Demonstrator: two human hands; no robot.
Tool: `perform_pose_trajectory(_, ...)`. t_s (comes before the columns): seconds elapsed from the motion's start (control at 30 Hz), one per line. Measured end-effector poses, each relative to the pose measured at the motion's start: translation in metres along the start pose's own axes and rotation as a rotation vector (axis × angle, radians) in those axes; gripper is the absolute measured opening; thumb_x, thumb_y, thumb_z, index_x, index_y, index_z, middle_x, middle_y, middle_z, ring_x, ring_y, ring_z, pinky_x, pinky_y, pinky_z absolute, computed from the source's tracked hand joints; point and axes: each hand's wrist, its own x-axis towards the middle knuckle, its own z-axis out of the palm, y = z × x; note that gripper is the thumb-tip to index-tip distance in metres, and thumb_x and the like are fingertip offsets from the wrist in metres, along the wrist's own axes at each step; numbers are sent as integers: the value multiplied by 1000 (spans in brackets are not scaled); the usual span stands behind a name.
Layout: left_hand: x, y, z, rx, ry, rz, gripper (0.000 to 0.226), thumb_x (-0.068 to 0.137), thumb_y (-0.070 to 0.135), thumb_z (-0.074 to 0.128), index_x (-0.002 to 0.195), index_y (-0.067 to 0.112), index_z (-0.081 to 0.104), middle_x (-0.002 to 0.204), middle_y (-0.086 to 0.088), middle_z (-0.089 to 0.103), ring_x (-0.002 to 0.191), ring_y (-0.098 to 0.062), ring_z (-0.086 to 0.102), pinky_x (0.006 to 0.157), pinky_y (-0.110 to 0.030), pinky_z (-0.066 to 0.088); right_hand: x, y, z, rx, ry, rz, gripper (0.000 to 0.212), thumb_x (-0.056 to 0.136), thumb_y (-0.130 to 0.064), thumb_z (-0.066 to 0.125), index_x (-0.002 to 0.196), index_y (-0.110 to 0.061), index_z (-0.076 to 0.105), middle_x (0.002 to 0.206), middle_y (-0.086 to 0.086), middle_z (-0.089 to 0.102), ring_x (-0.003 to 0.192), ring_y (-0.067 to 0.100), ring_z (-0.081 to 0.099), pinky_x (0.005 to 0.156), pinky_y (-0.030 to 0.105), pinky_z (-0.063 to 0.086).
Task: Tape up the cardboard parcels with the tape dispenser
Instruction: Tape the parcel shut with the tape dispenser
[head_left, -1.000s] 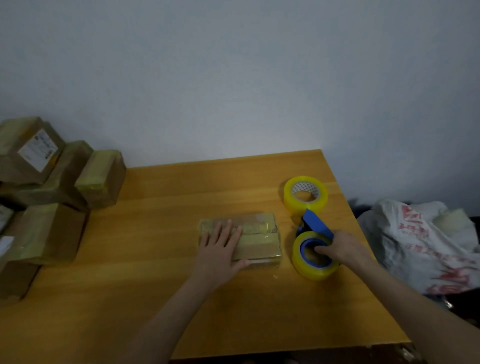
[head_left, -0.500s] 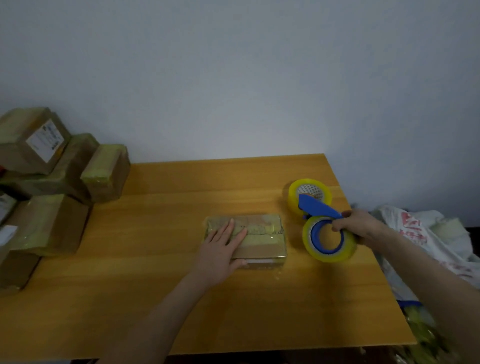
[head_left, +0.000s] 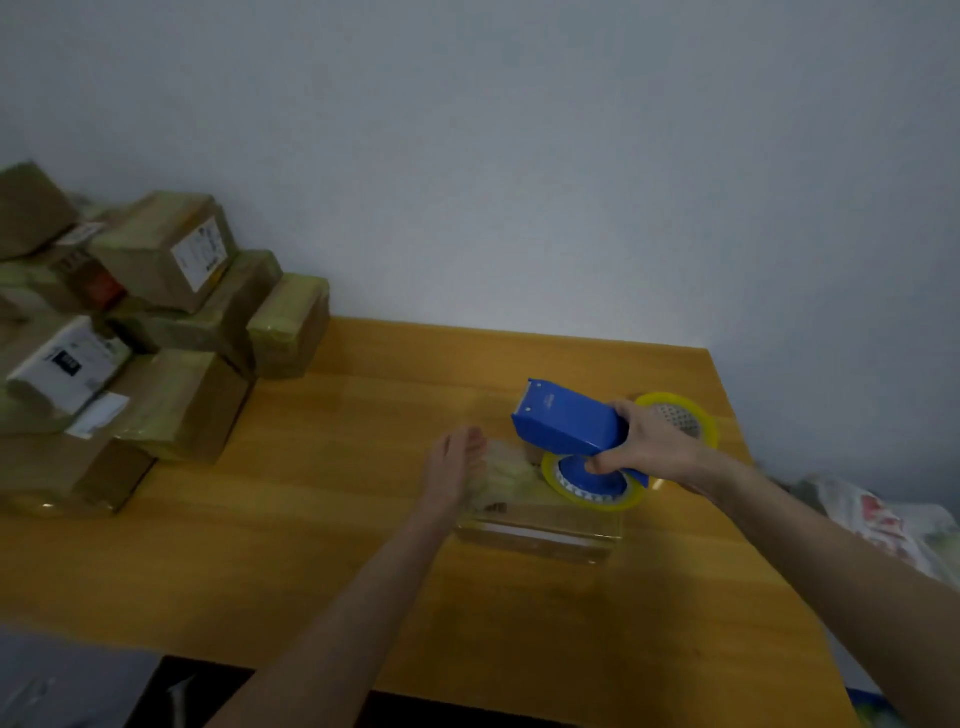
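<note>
Grip on the blue dispenser (head_left: 569, 423) is firm: the right hand (head_left: 660, 447) is curled round its rear end, with the thumb tucked underneath against the blue hub. The tool is held in the air, and its cutter end points up and to the left, away from the person. A yellow tape roll (head_left: 631, 498) sits on that hub, hanging over the right end of the parcel (head_left: 540, 530); whether roll and parcel touch cannot be told.

The parcel lies flat on the wooden table (head_left: 311, 545), right of the middle, and its near side is glossy (the top is blurred). On its left end rests the left hand (head_left: 454, 470), fingers straight and together, palm down, gripping nothing.

Just behind the right hand, and partly hidden by it, a spare roll (head_left: 691, 415) of yellow tape lies flat near the table's far right corner. Well apart, at the far left, a stack (head_left: 171, 332) of brown boxes is piled against the pale wall (head_left: 519, 156), several wrapped in yellowish tape and some bearing white labels. Off the table's right edge lies a white bag (head_left: 883, 519) with red print.
</note>
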Motion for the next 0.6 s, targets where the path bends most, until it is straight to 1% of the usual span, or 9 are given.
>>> perform_pose_trajectory(0.07,2,9,-2,-111,-57,-151,35,98,39,46,113,8,52,107,-9,63,99,-24,63,84,-36,55,2,3,-1,-38,-8,-11,50,76,-11,78,116,-15,48,111,5,56,97,19,61,81,36,52)
perform_pose_trajectory(0.13,1,16,-2,-78,-121,-219,45,92,50,52,115,11,48,104,-6,61,96,-23,63,81,-38,56,3,4,0,-73,-19,-33,50,76,-12,79,114,-16,48,109,4,56,95,16,61,78,33,52)
perform_pose_trajectory(0.2,0,20,4,-50,-155,-253,53,89,53,55,117,9,51,106,-6,62,96,-23,64,78,-37,56,2,6,0,-106,-14,-57,51,75,-12,79,114,-17,47,107,3,57,93,15,61,78,31,54)
perform_pose_trajectory(0.23,-1,22,7,-45,-160,-264,53,88,52,57,116,7,53,105,-5,64,96,-21,64,76,-34,55,3,7,1,-122,-16,-68,52,75,-12,79,115,-18,47,107,2,57,93,14,61,78,31,54)
perform_pose_trajectory(0.3,0,25,12,-5,-138,-251,39,90,44,60,106,9,60,99,-2,67,91,-15,64,67,-27,53,3,9,0,-146,-18,-81,54,74,-13,79,117,-18,46,108,1,57,94,14,61,80,33,54)
perform_pose_trajectory(0.37,1,27,15,41,-93,-209,20,90,30,64,90,10,62,82,-1,65,74,-11,60,57,-21,50,3,9,0,-158,-13,-95,56,74,-13,80,118,-18,46,109,2,57,95,15,61,83,37,55)
perform_pose_trajectory(0.4,2,27,15,48,-74,-186,16,90,23,66,84,8,62,73,-2,62,65,-11,56,54,-21,47,4,9,-1,-167,-10,-108,55,73,-13,80,117,-19,48,108,2,58,95,16,62,84,38,55)
perform_pose_trajectory(0.5,2,28,9,94,-35,-122,18,90,16,65,75,7,61,64,-4,57,56,-12,51,49,-20,45,3,4,-3,-209,-9,-180,54,71,-18,82,112,-33,49,106,-7,60,94,9,61,79,31,54)
perform_pose_trajectory(0.6,3,32,0,210,5,-61,19,90,20,65,74,10,62,67,-2,60,59,-10,56,47,-16,47,4,-4,-6,-276,-22,-255,66,70,-24,82,124,-39,47,108,-15,59,95,5,60,75,21,51)
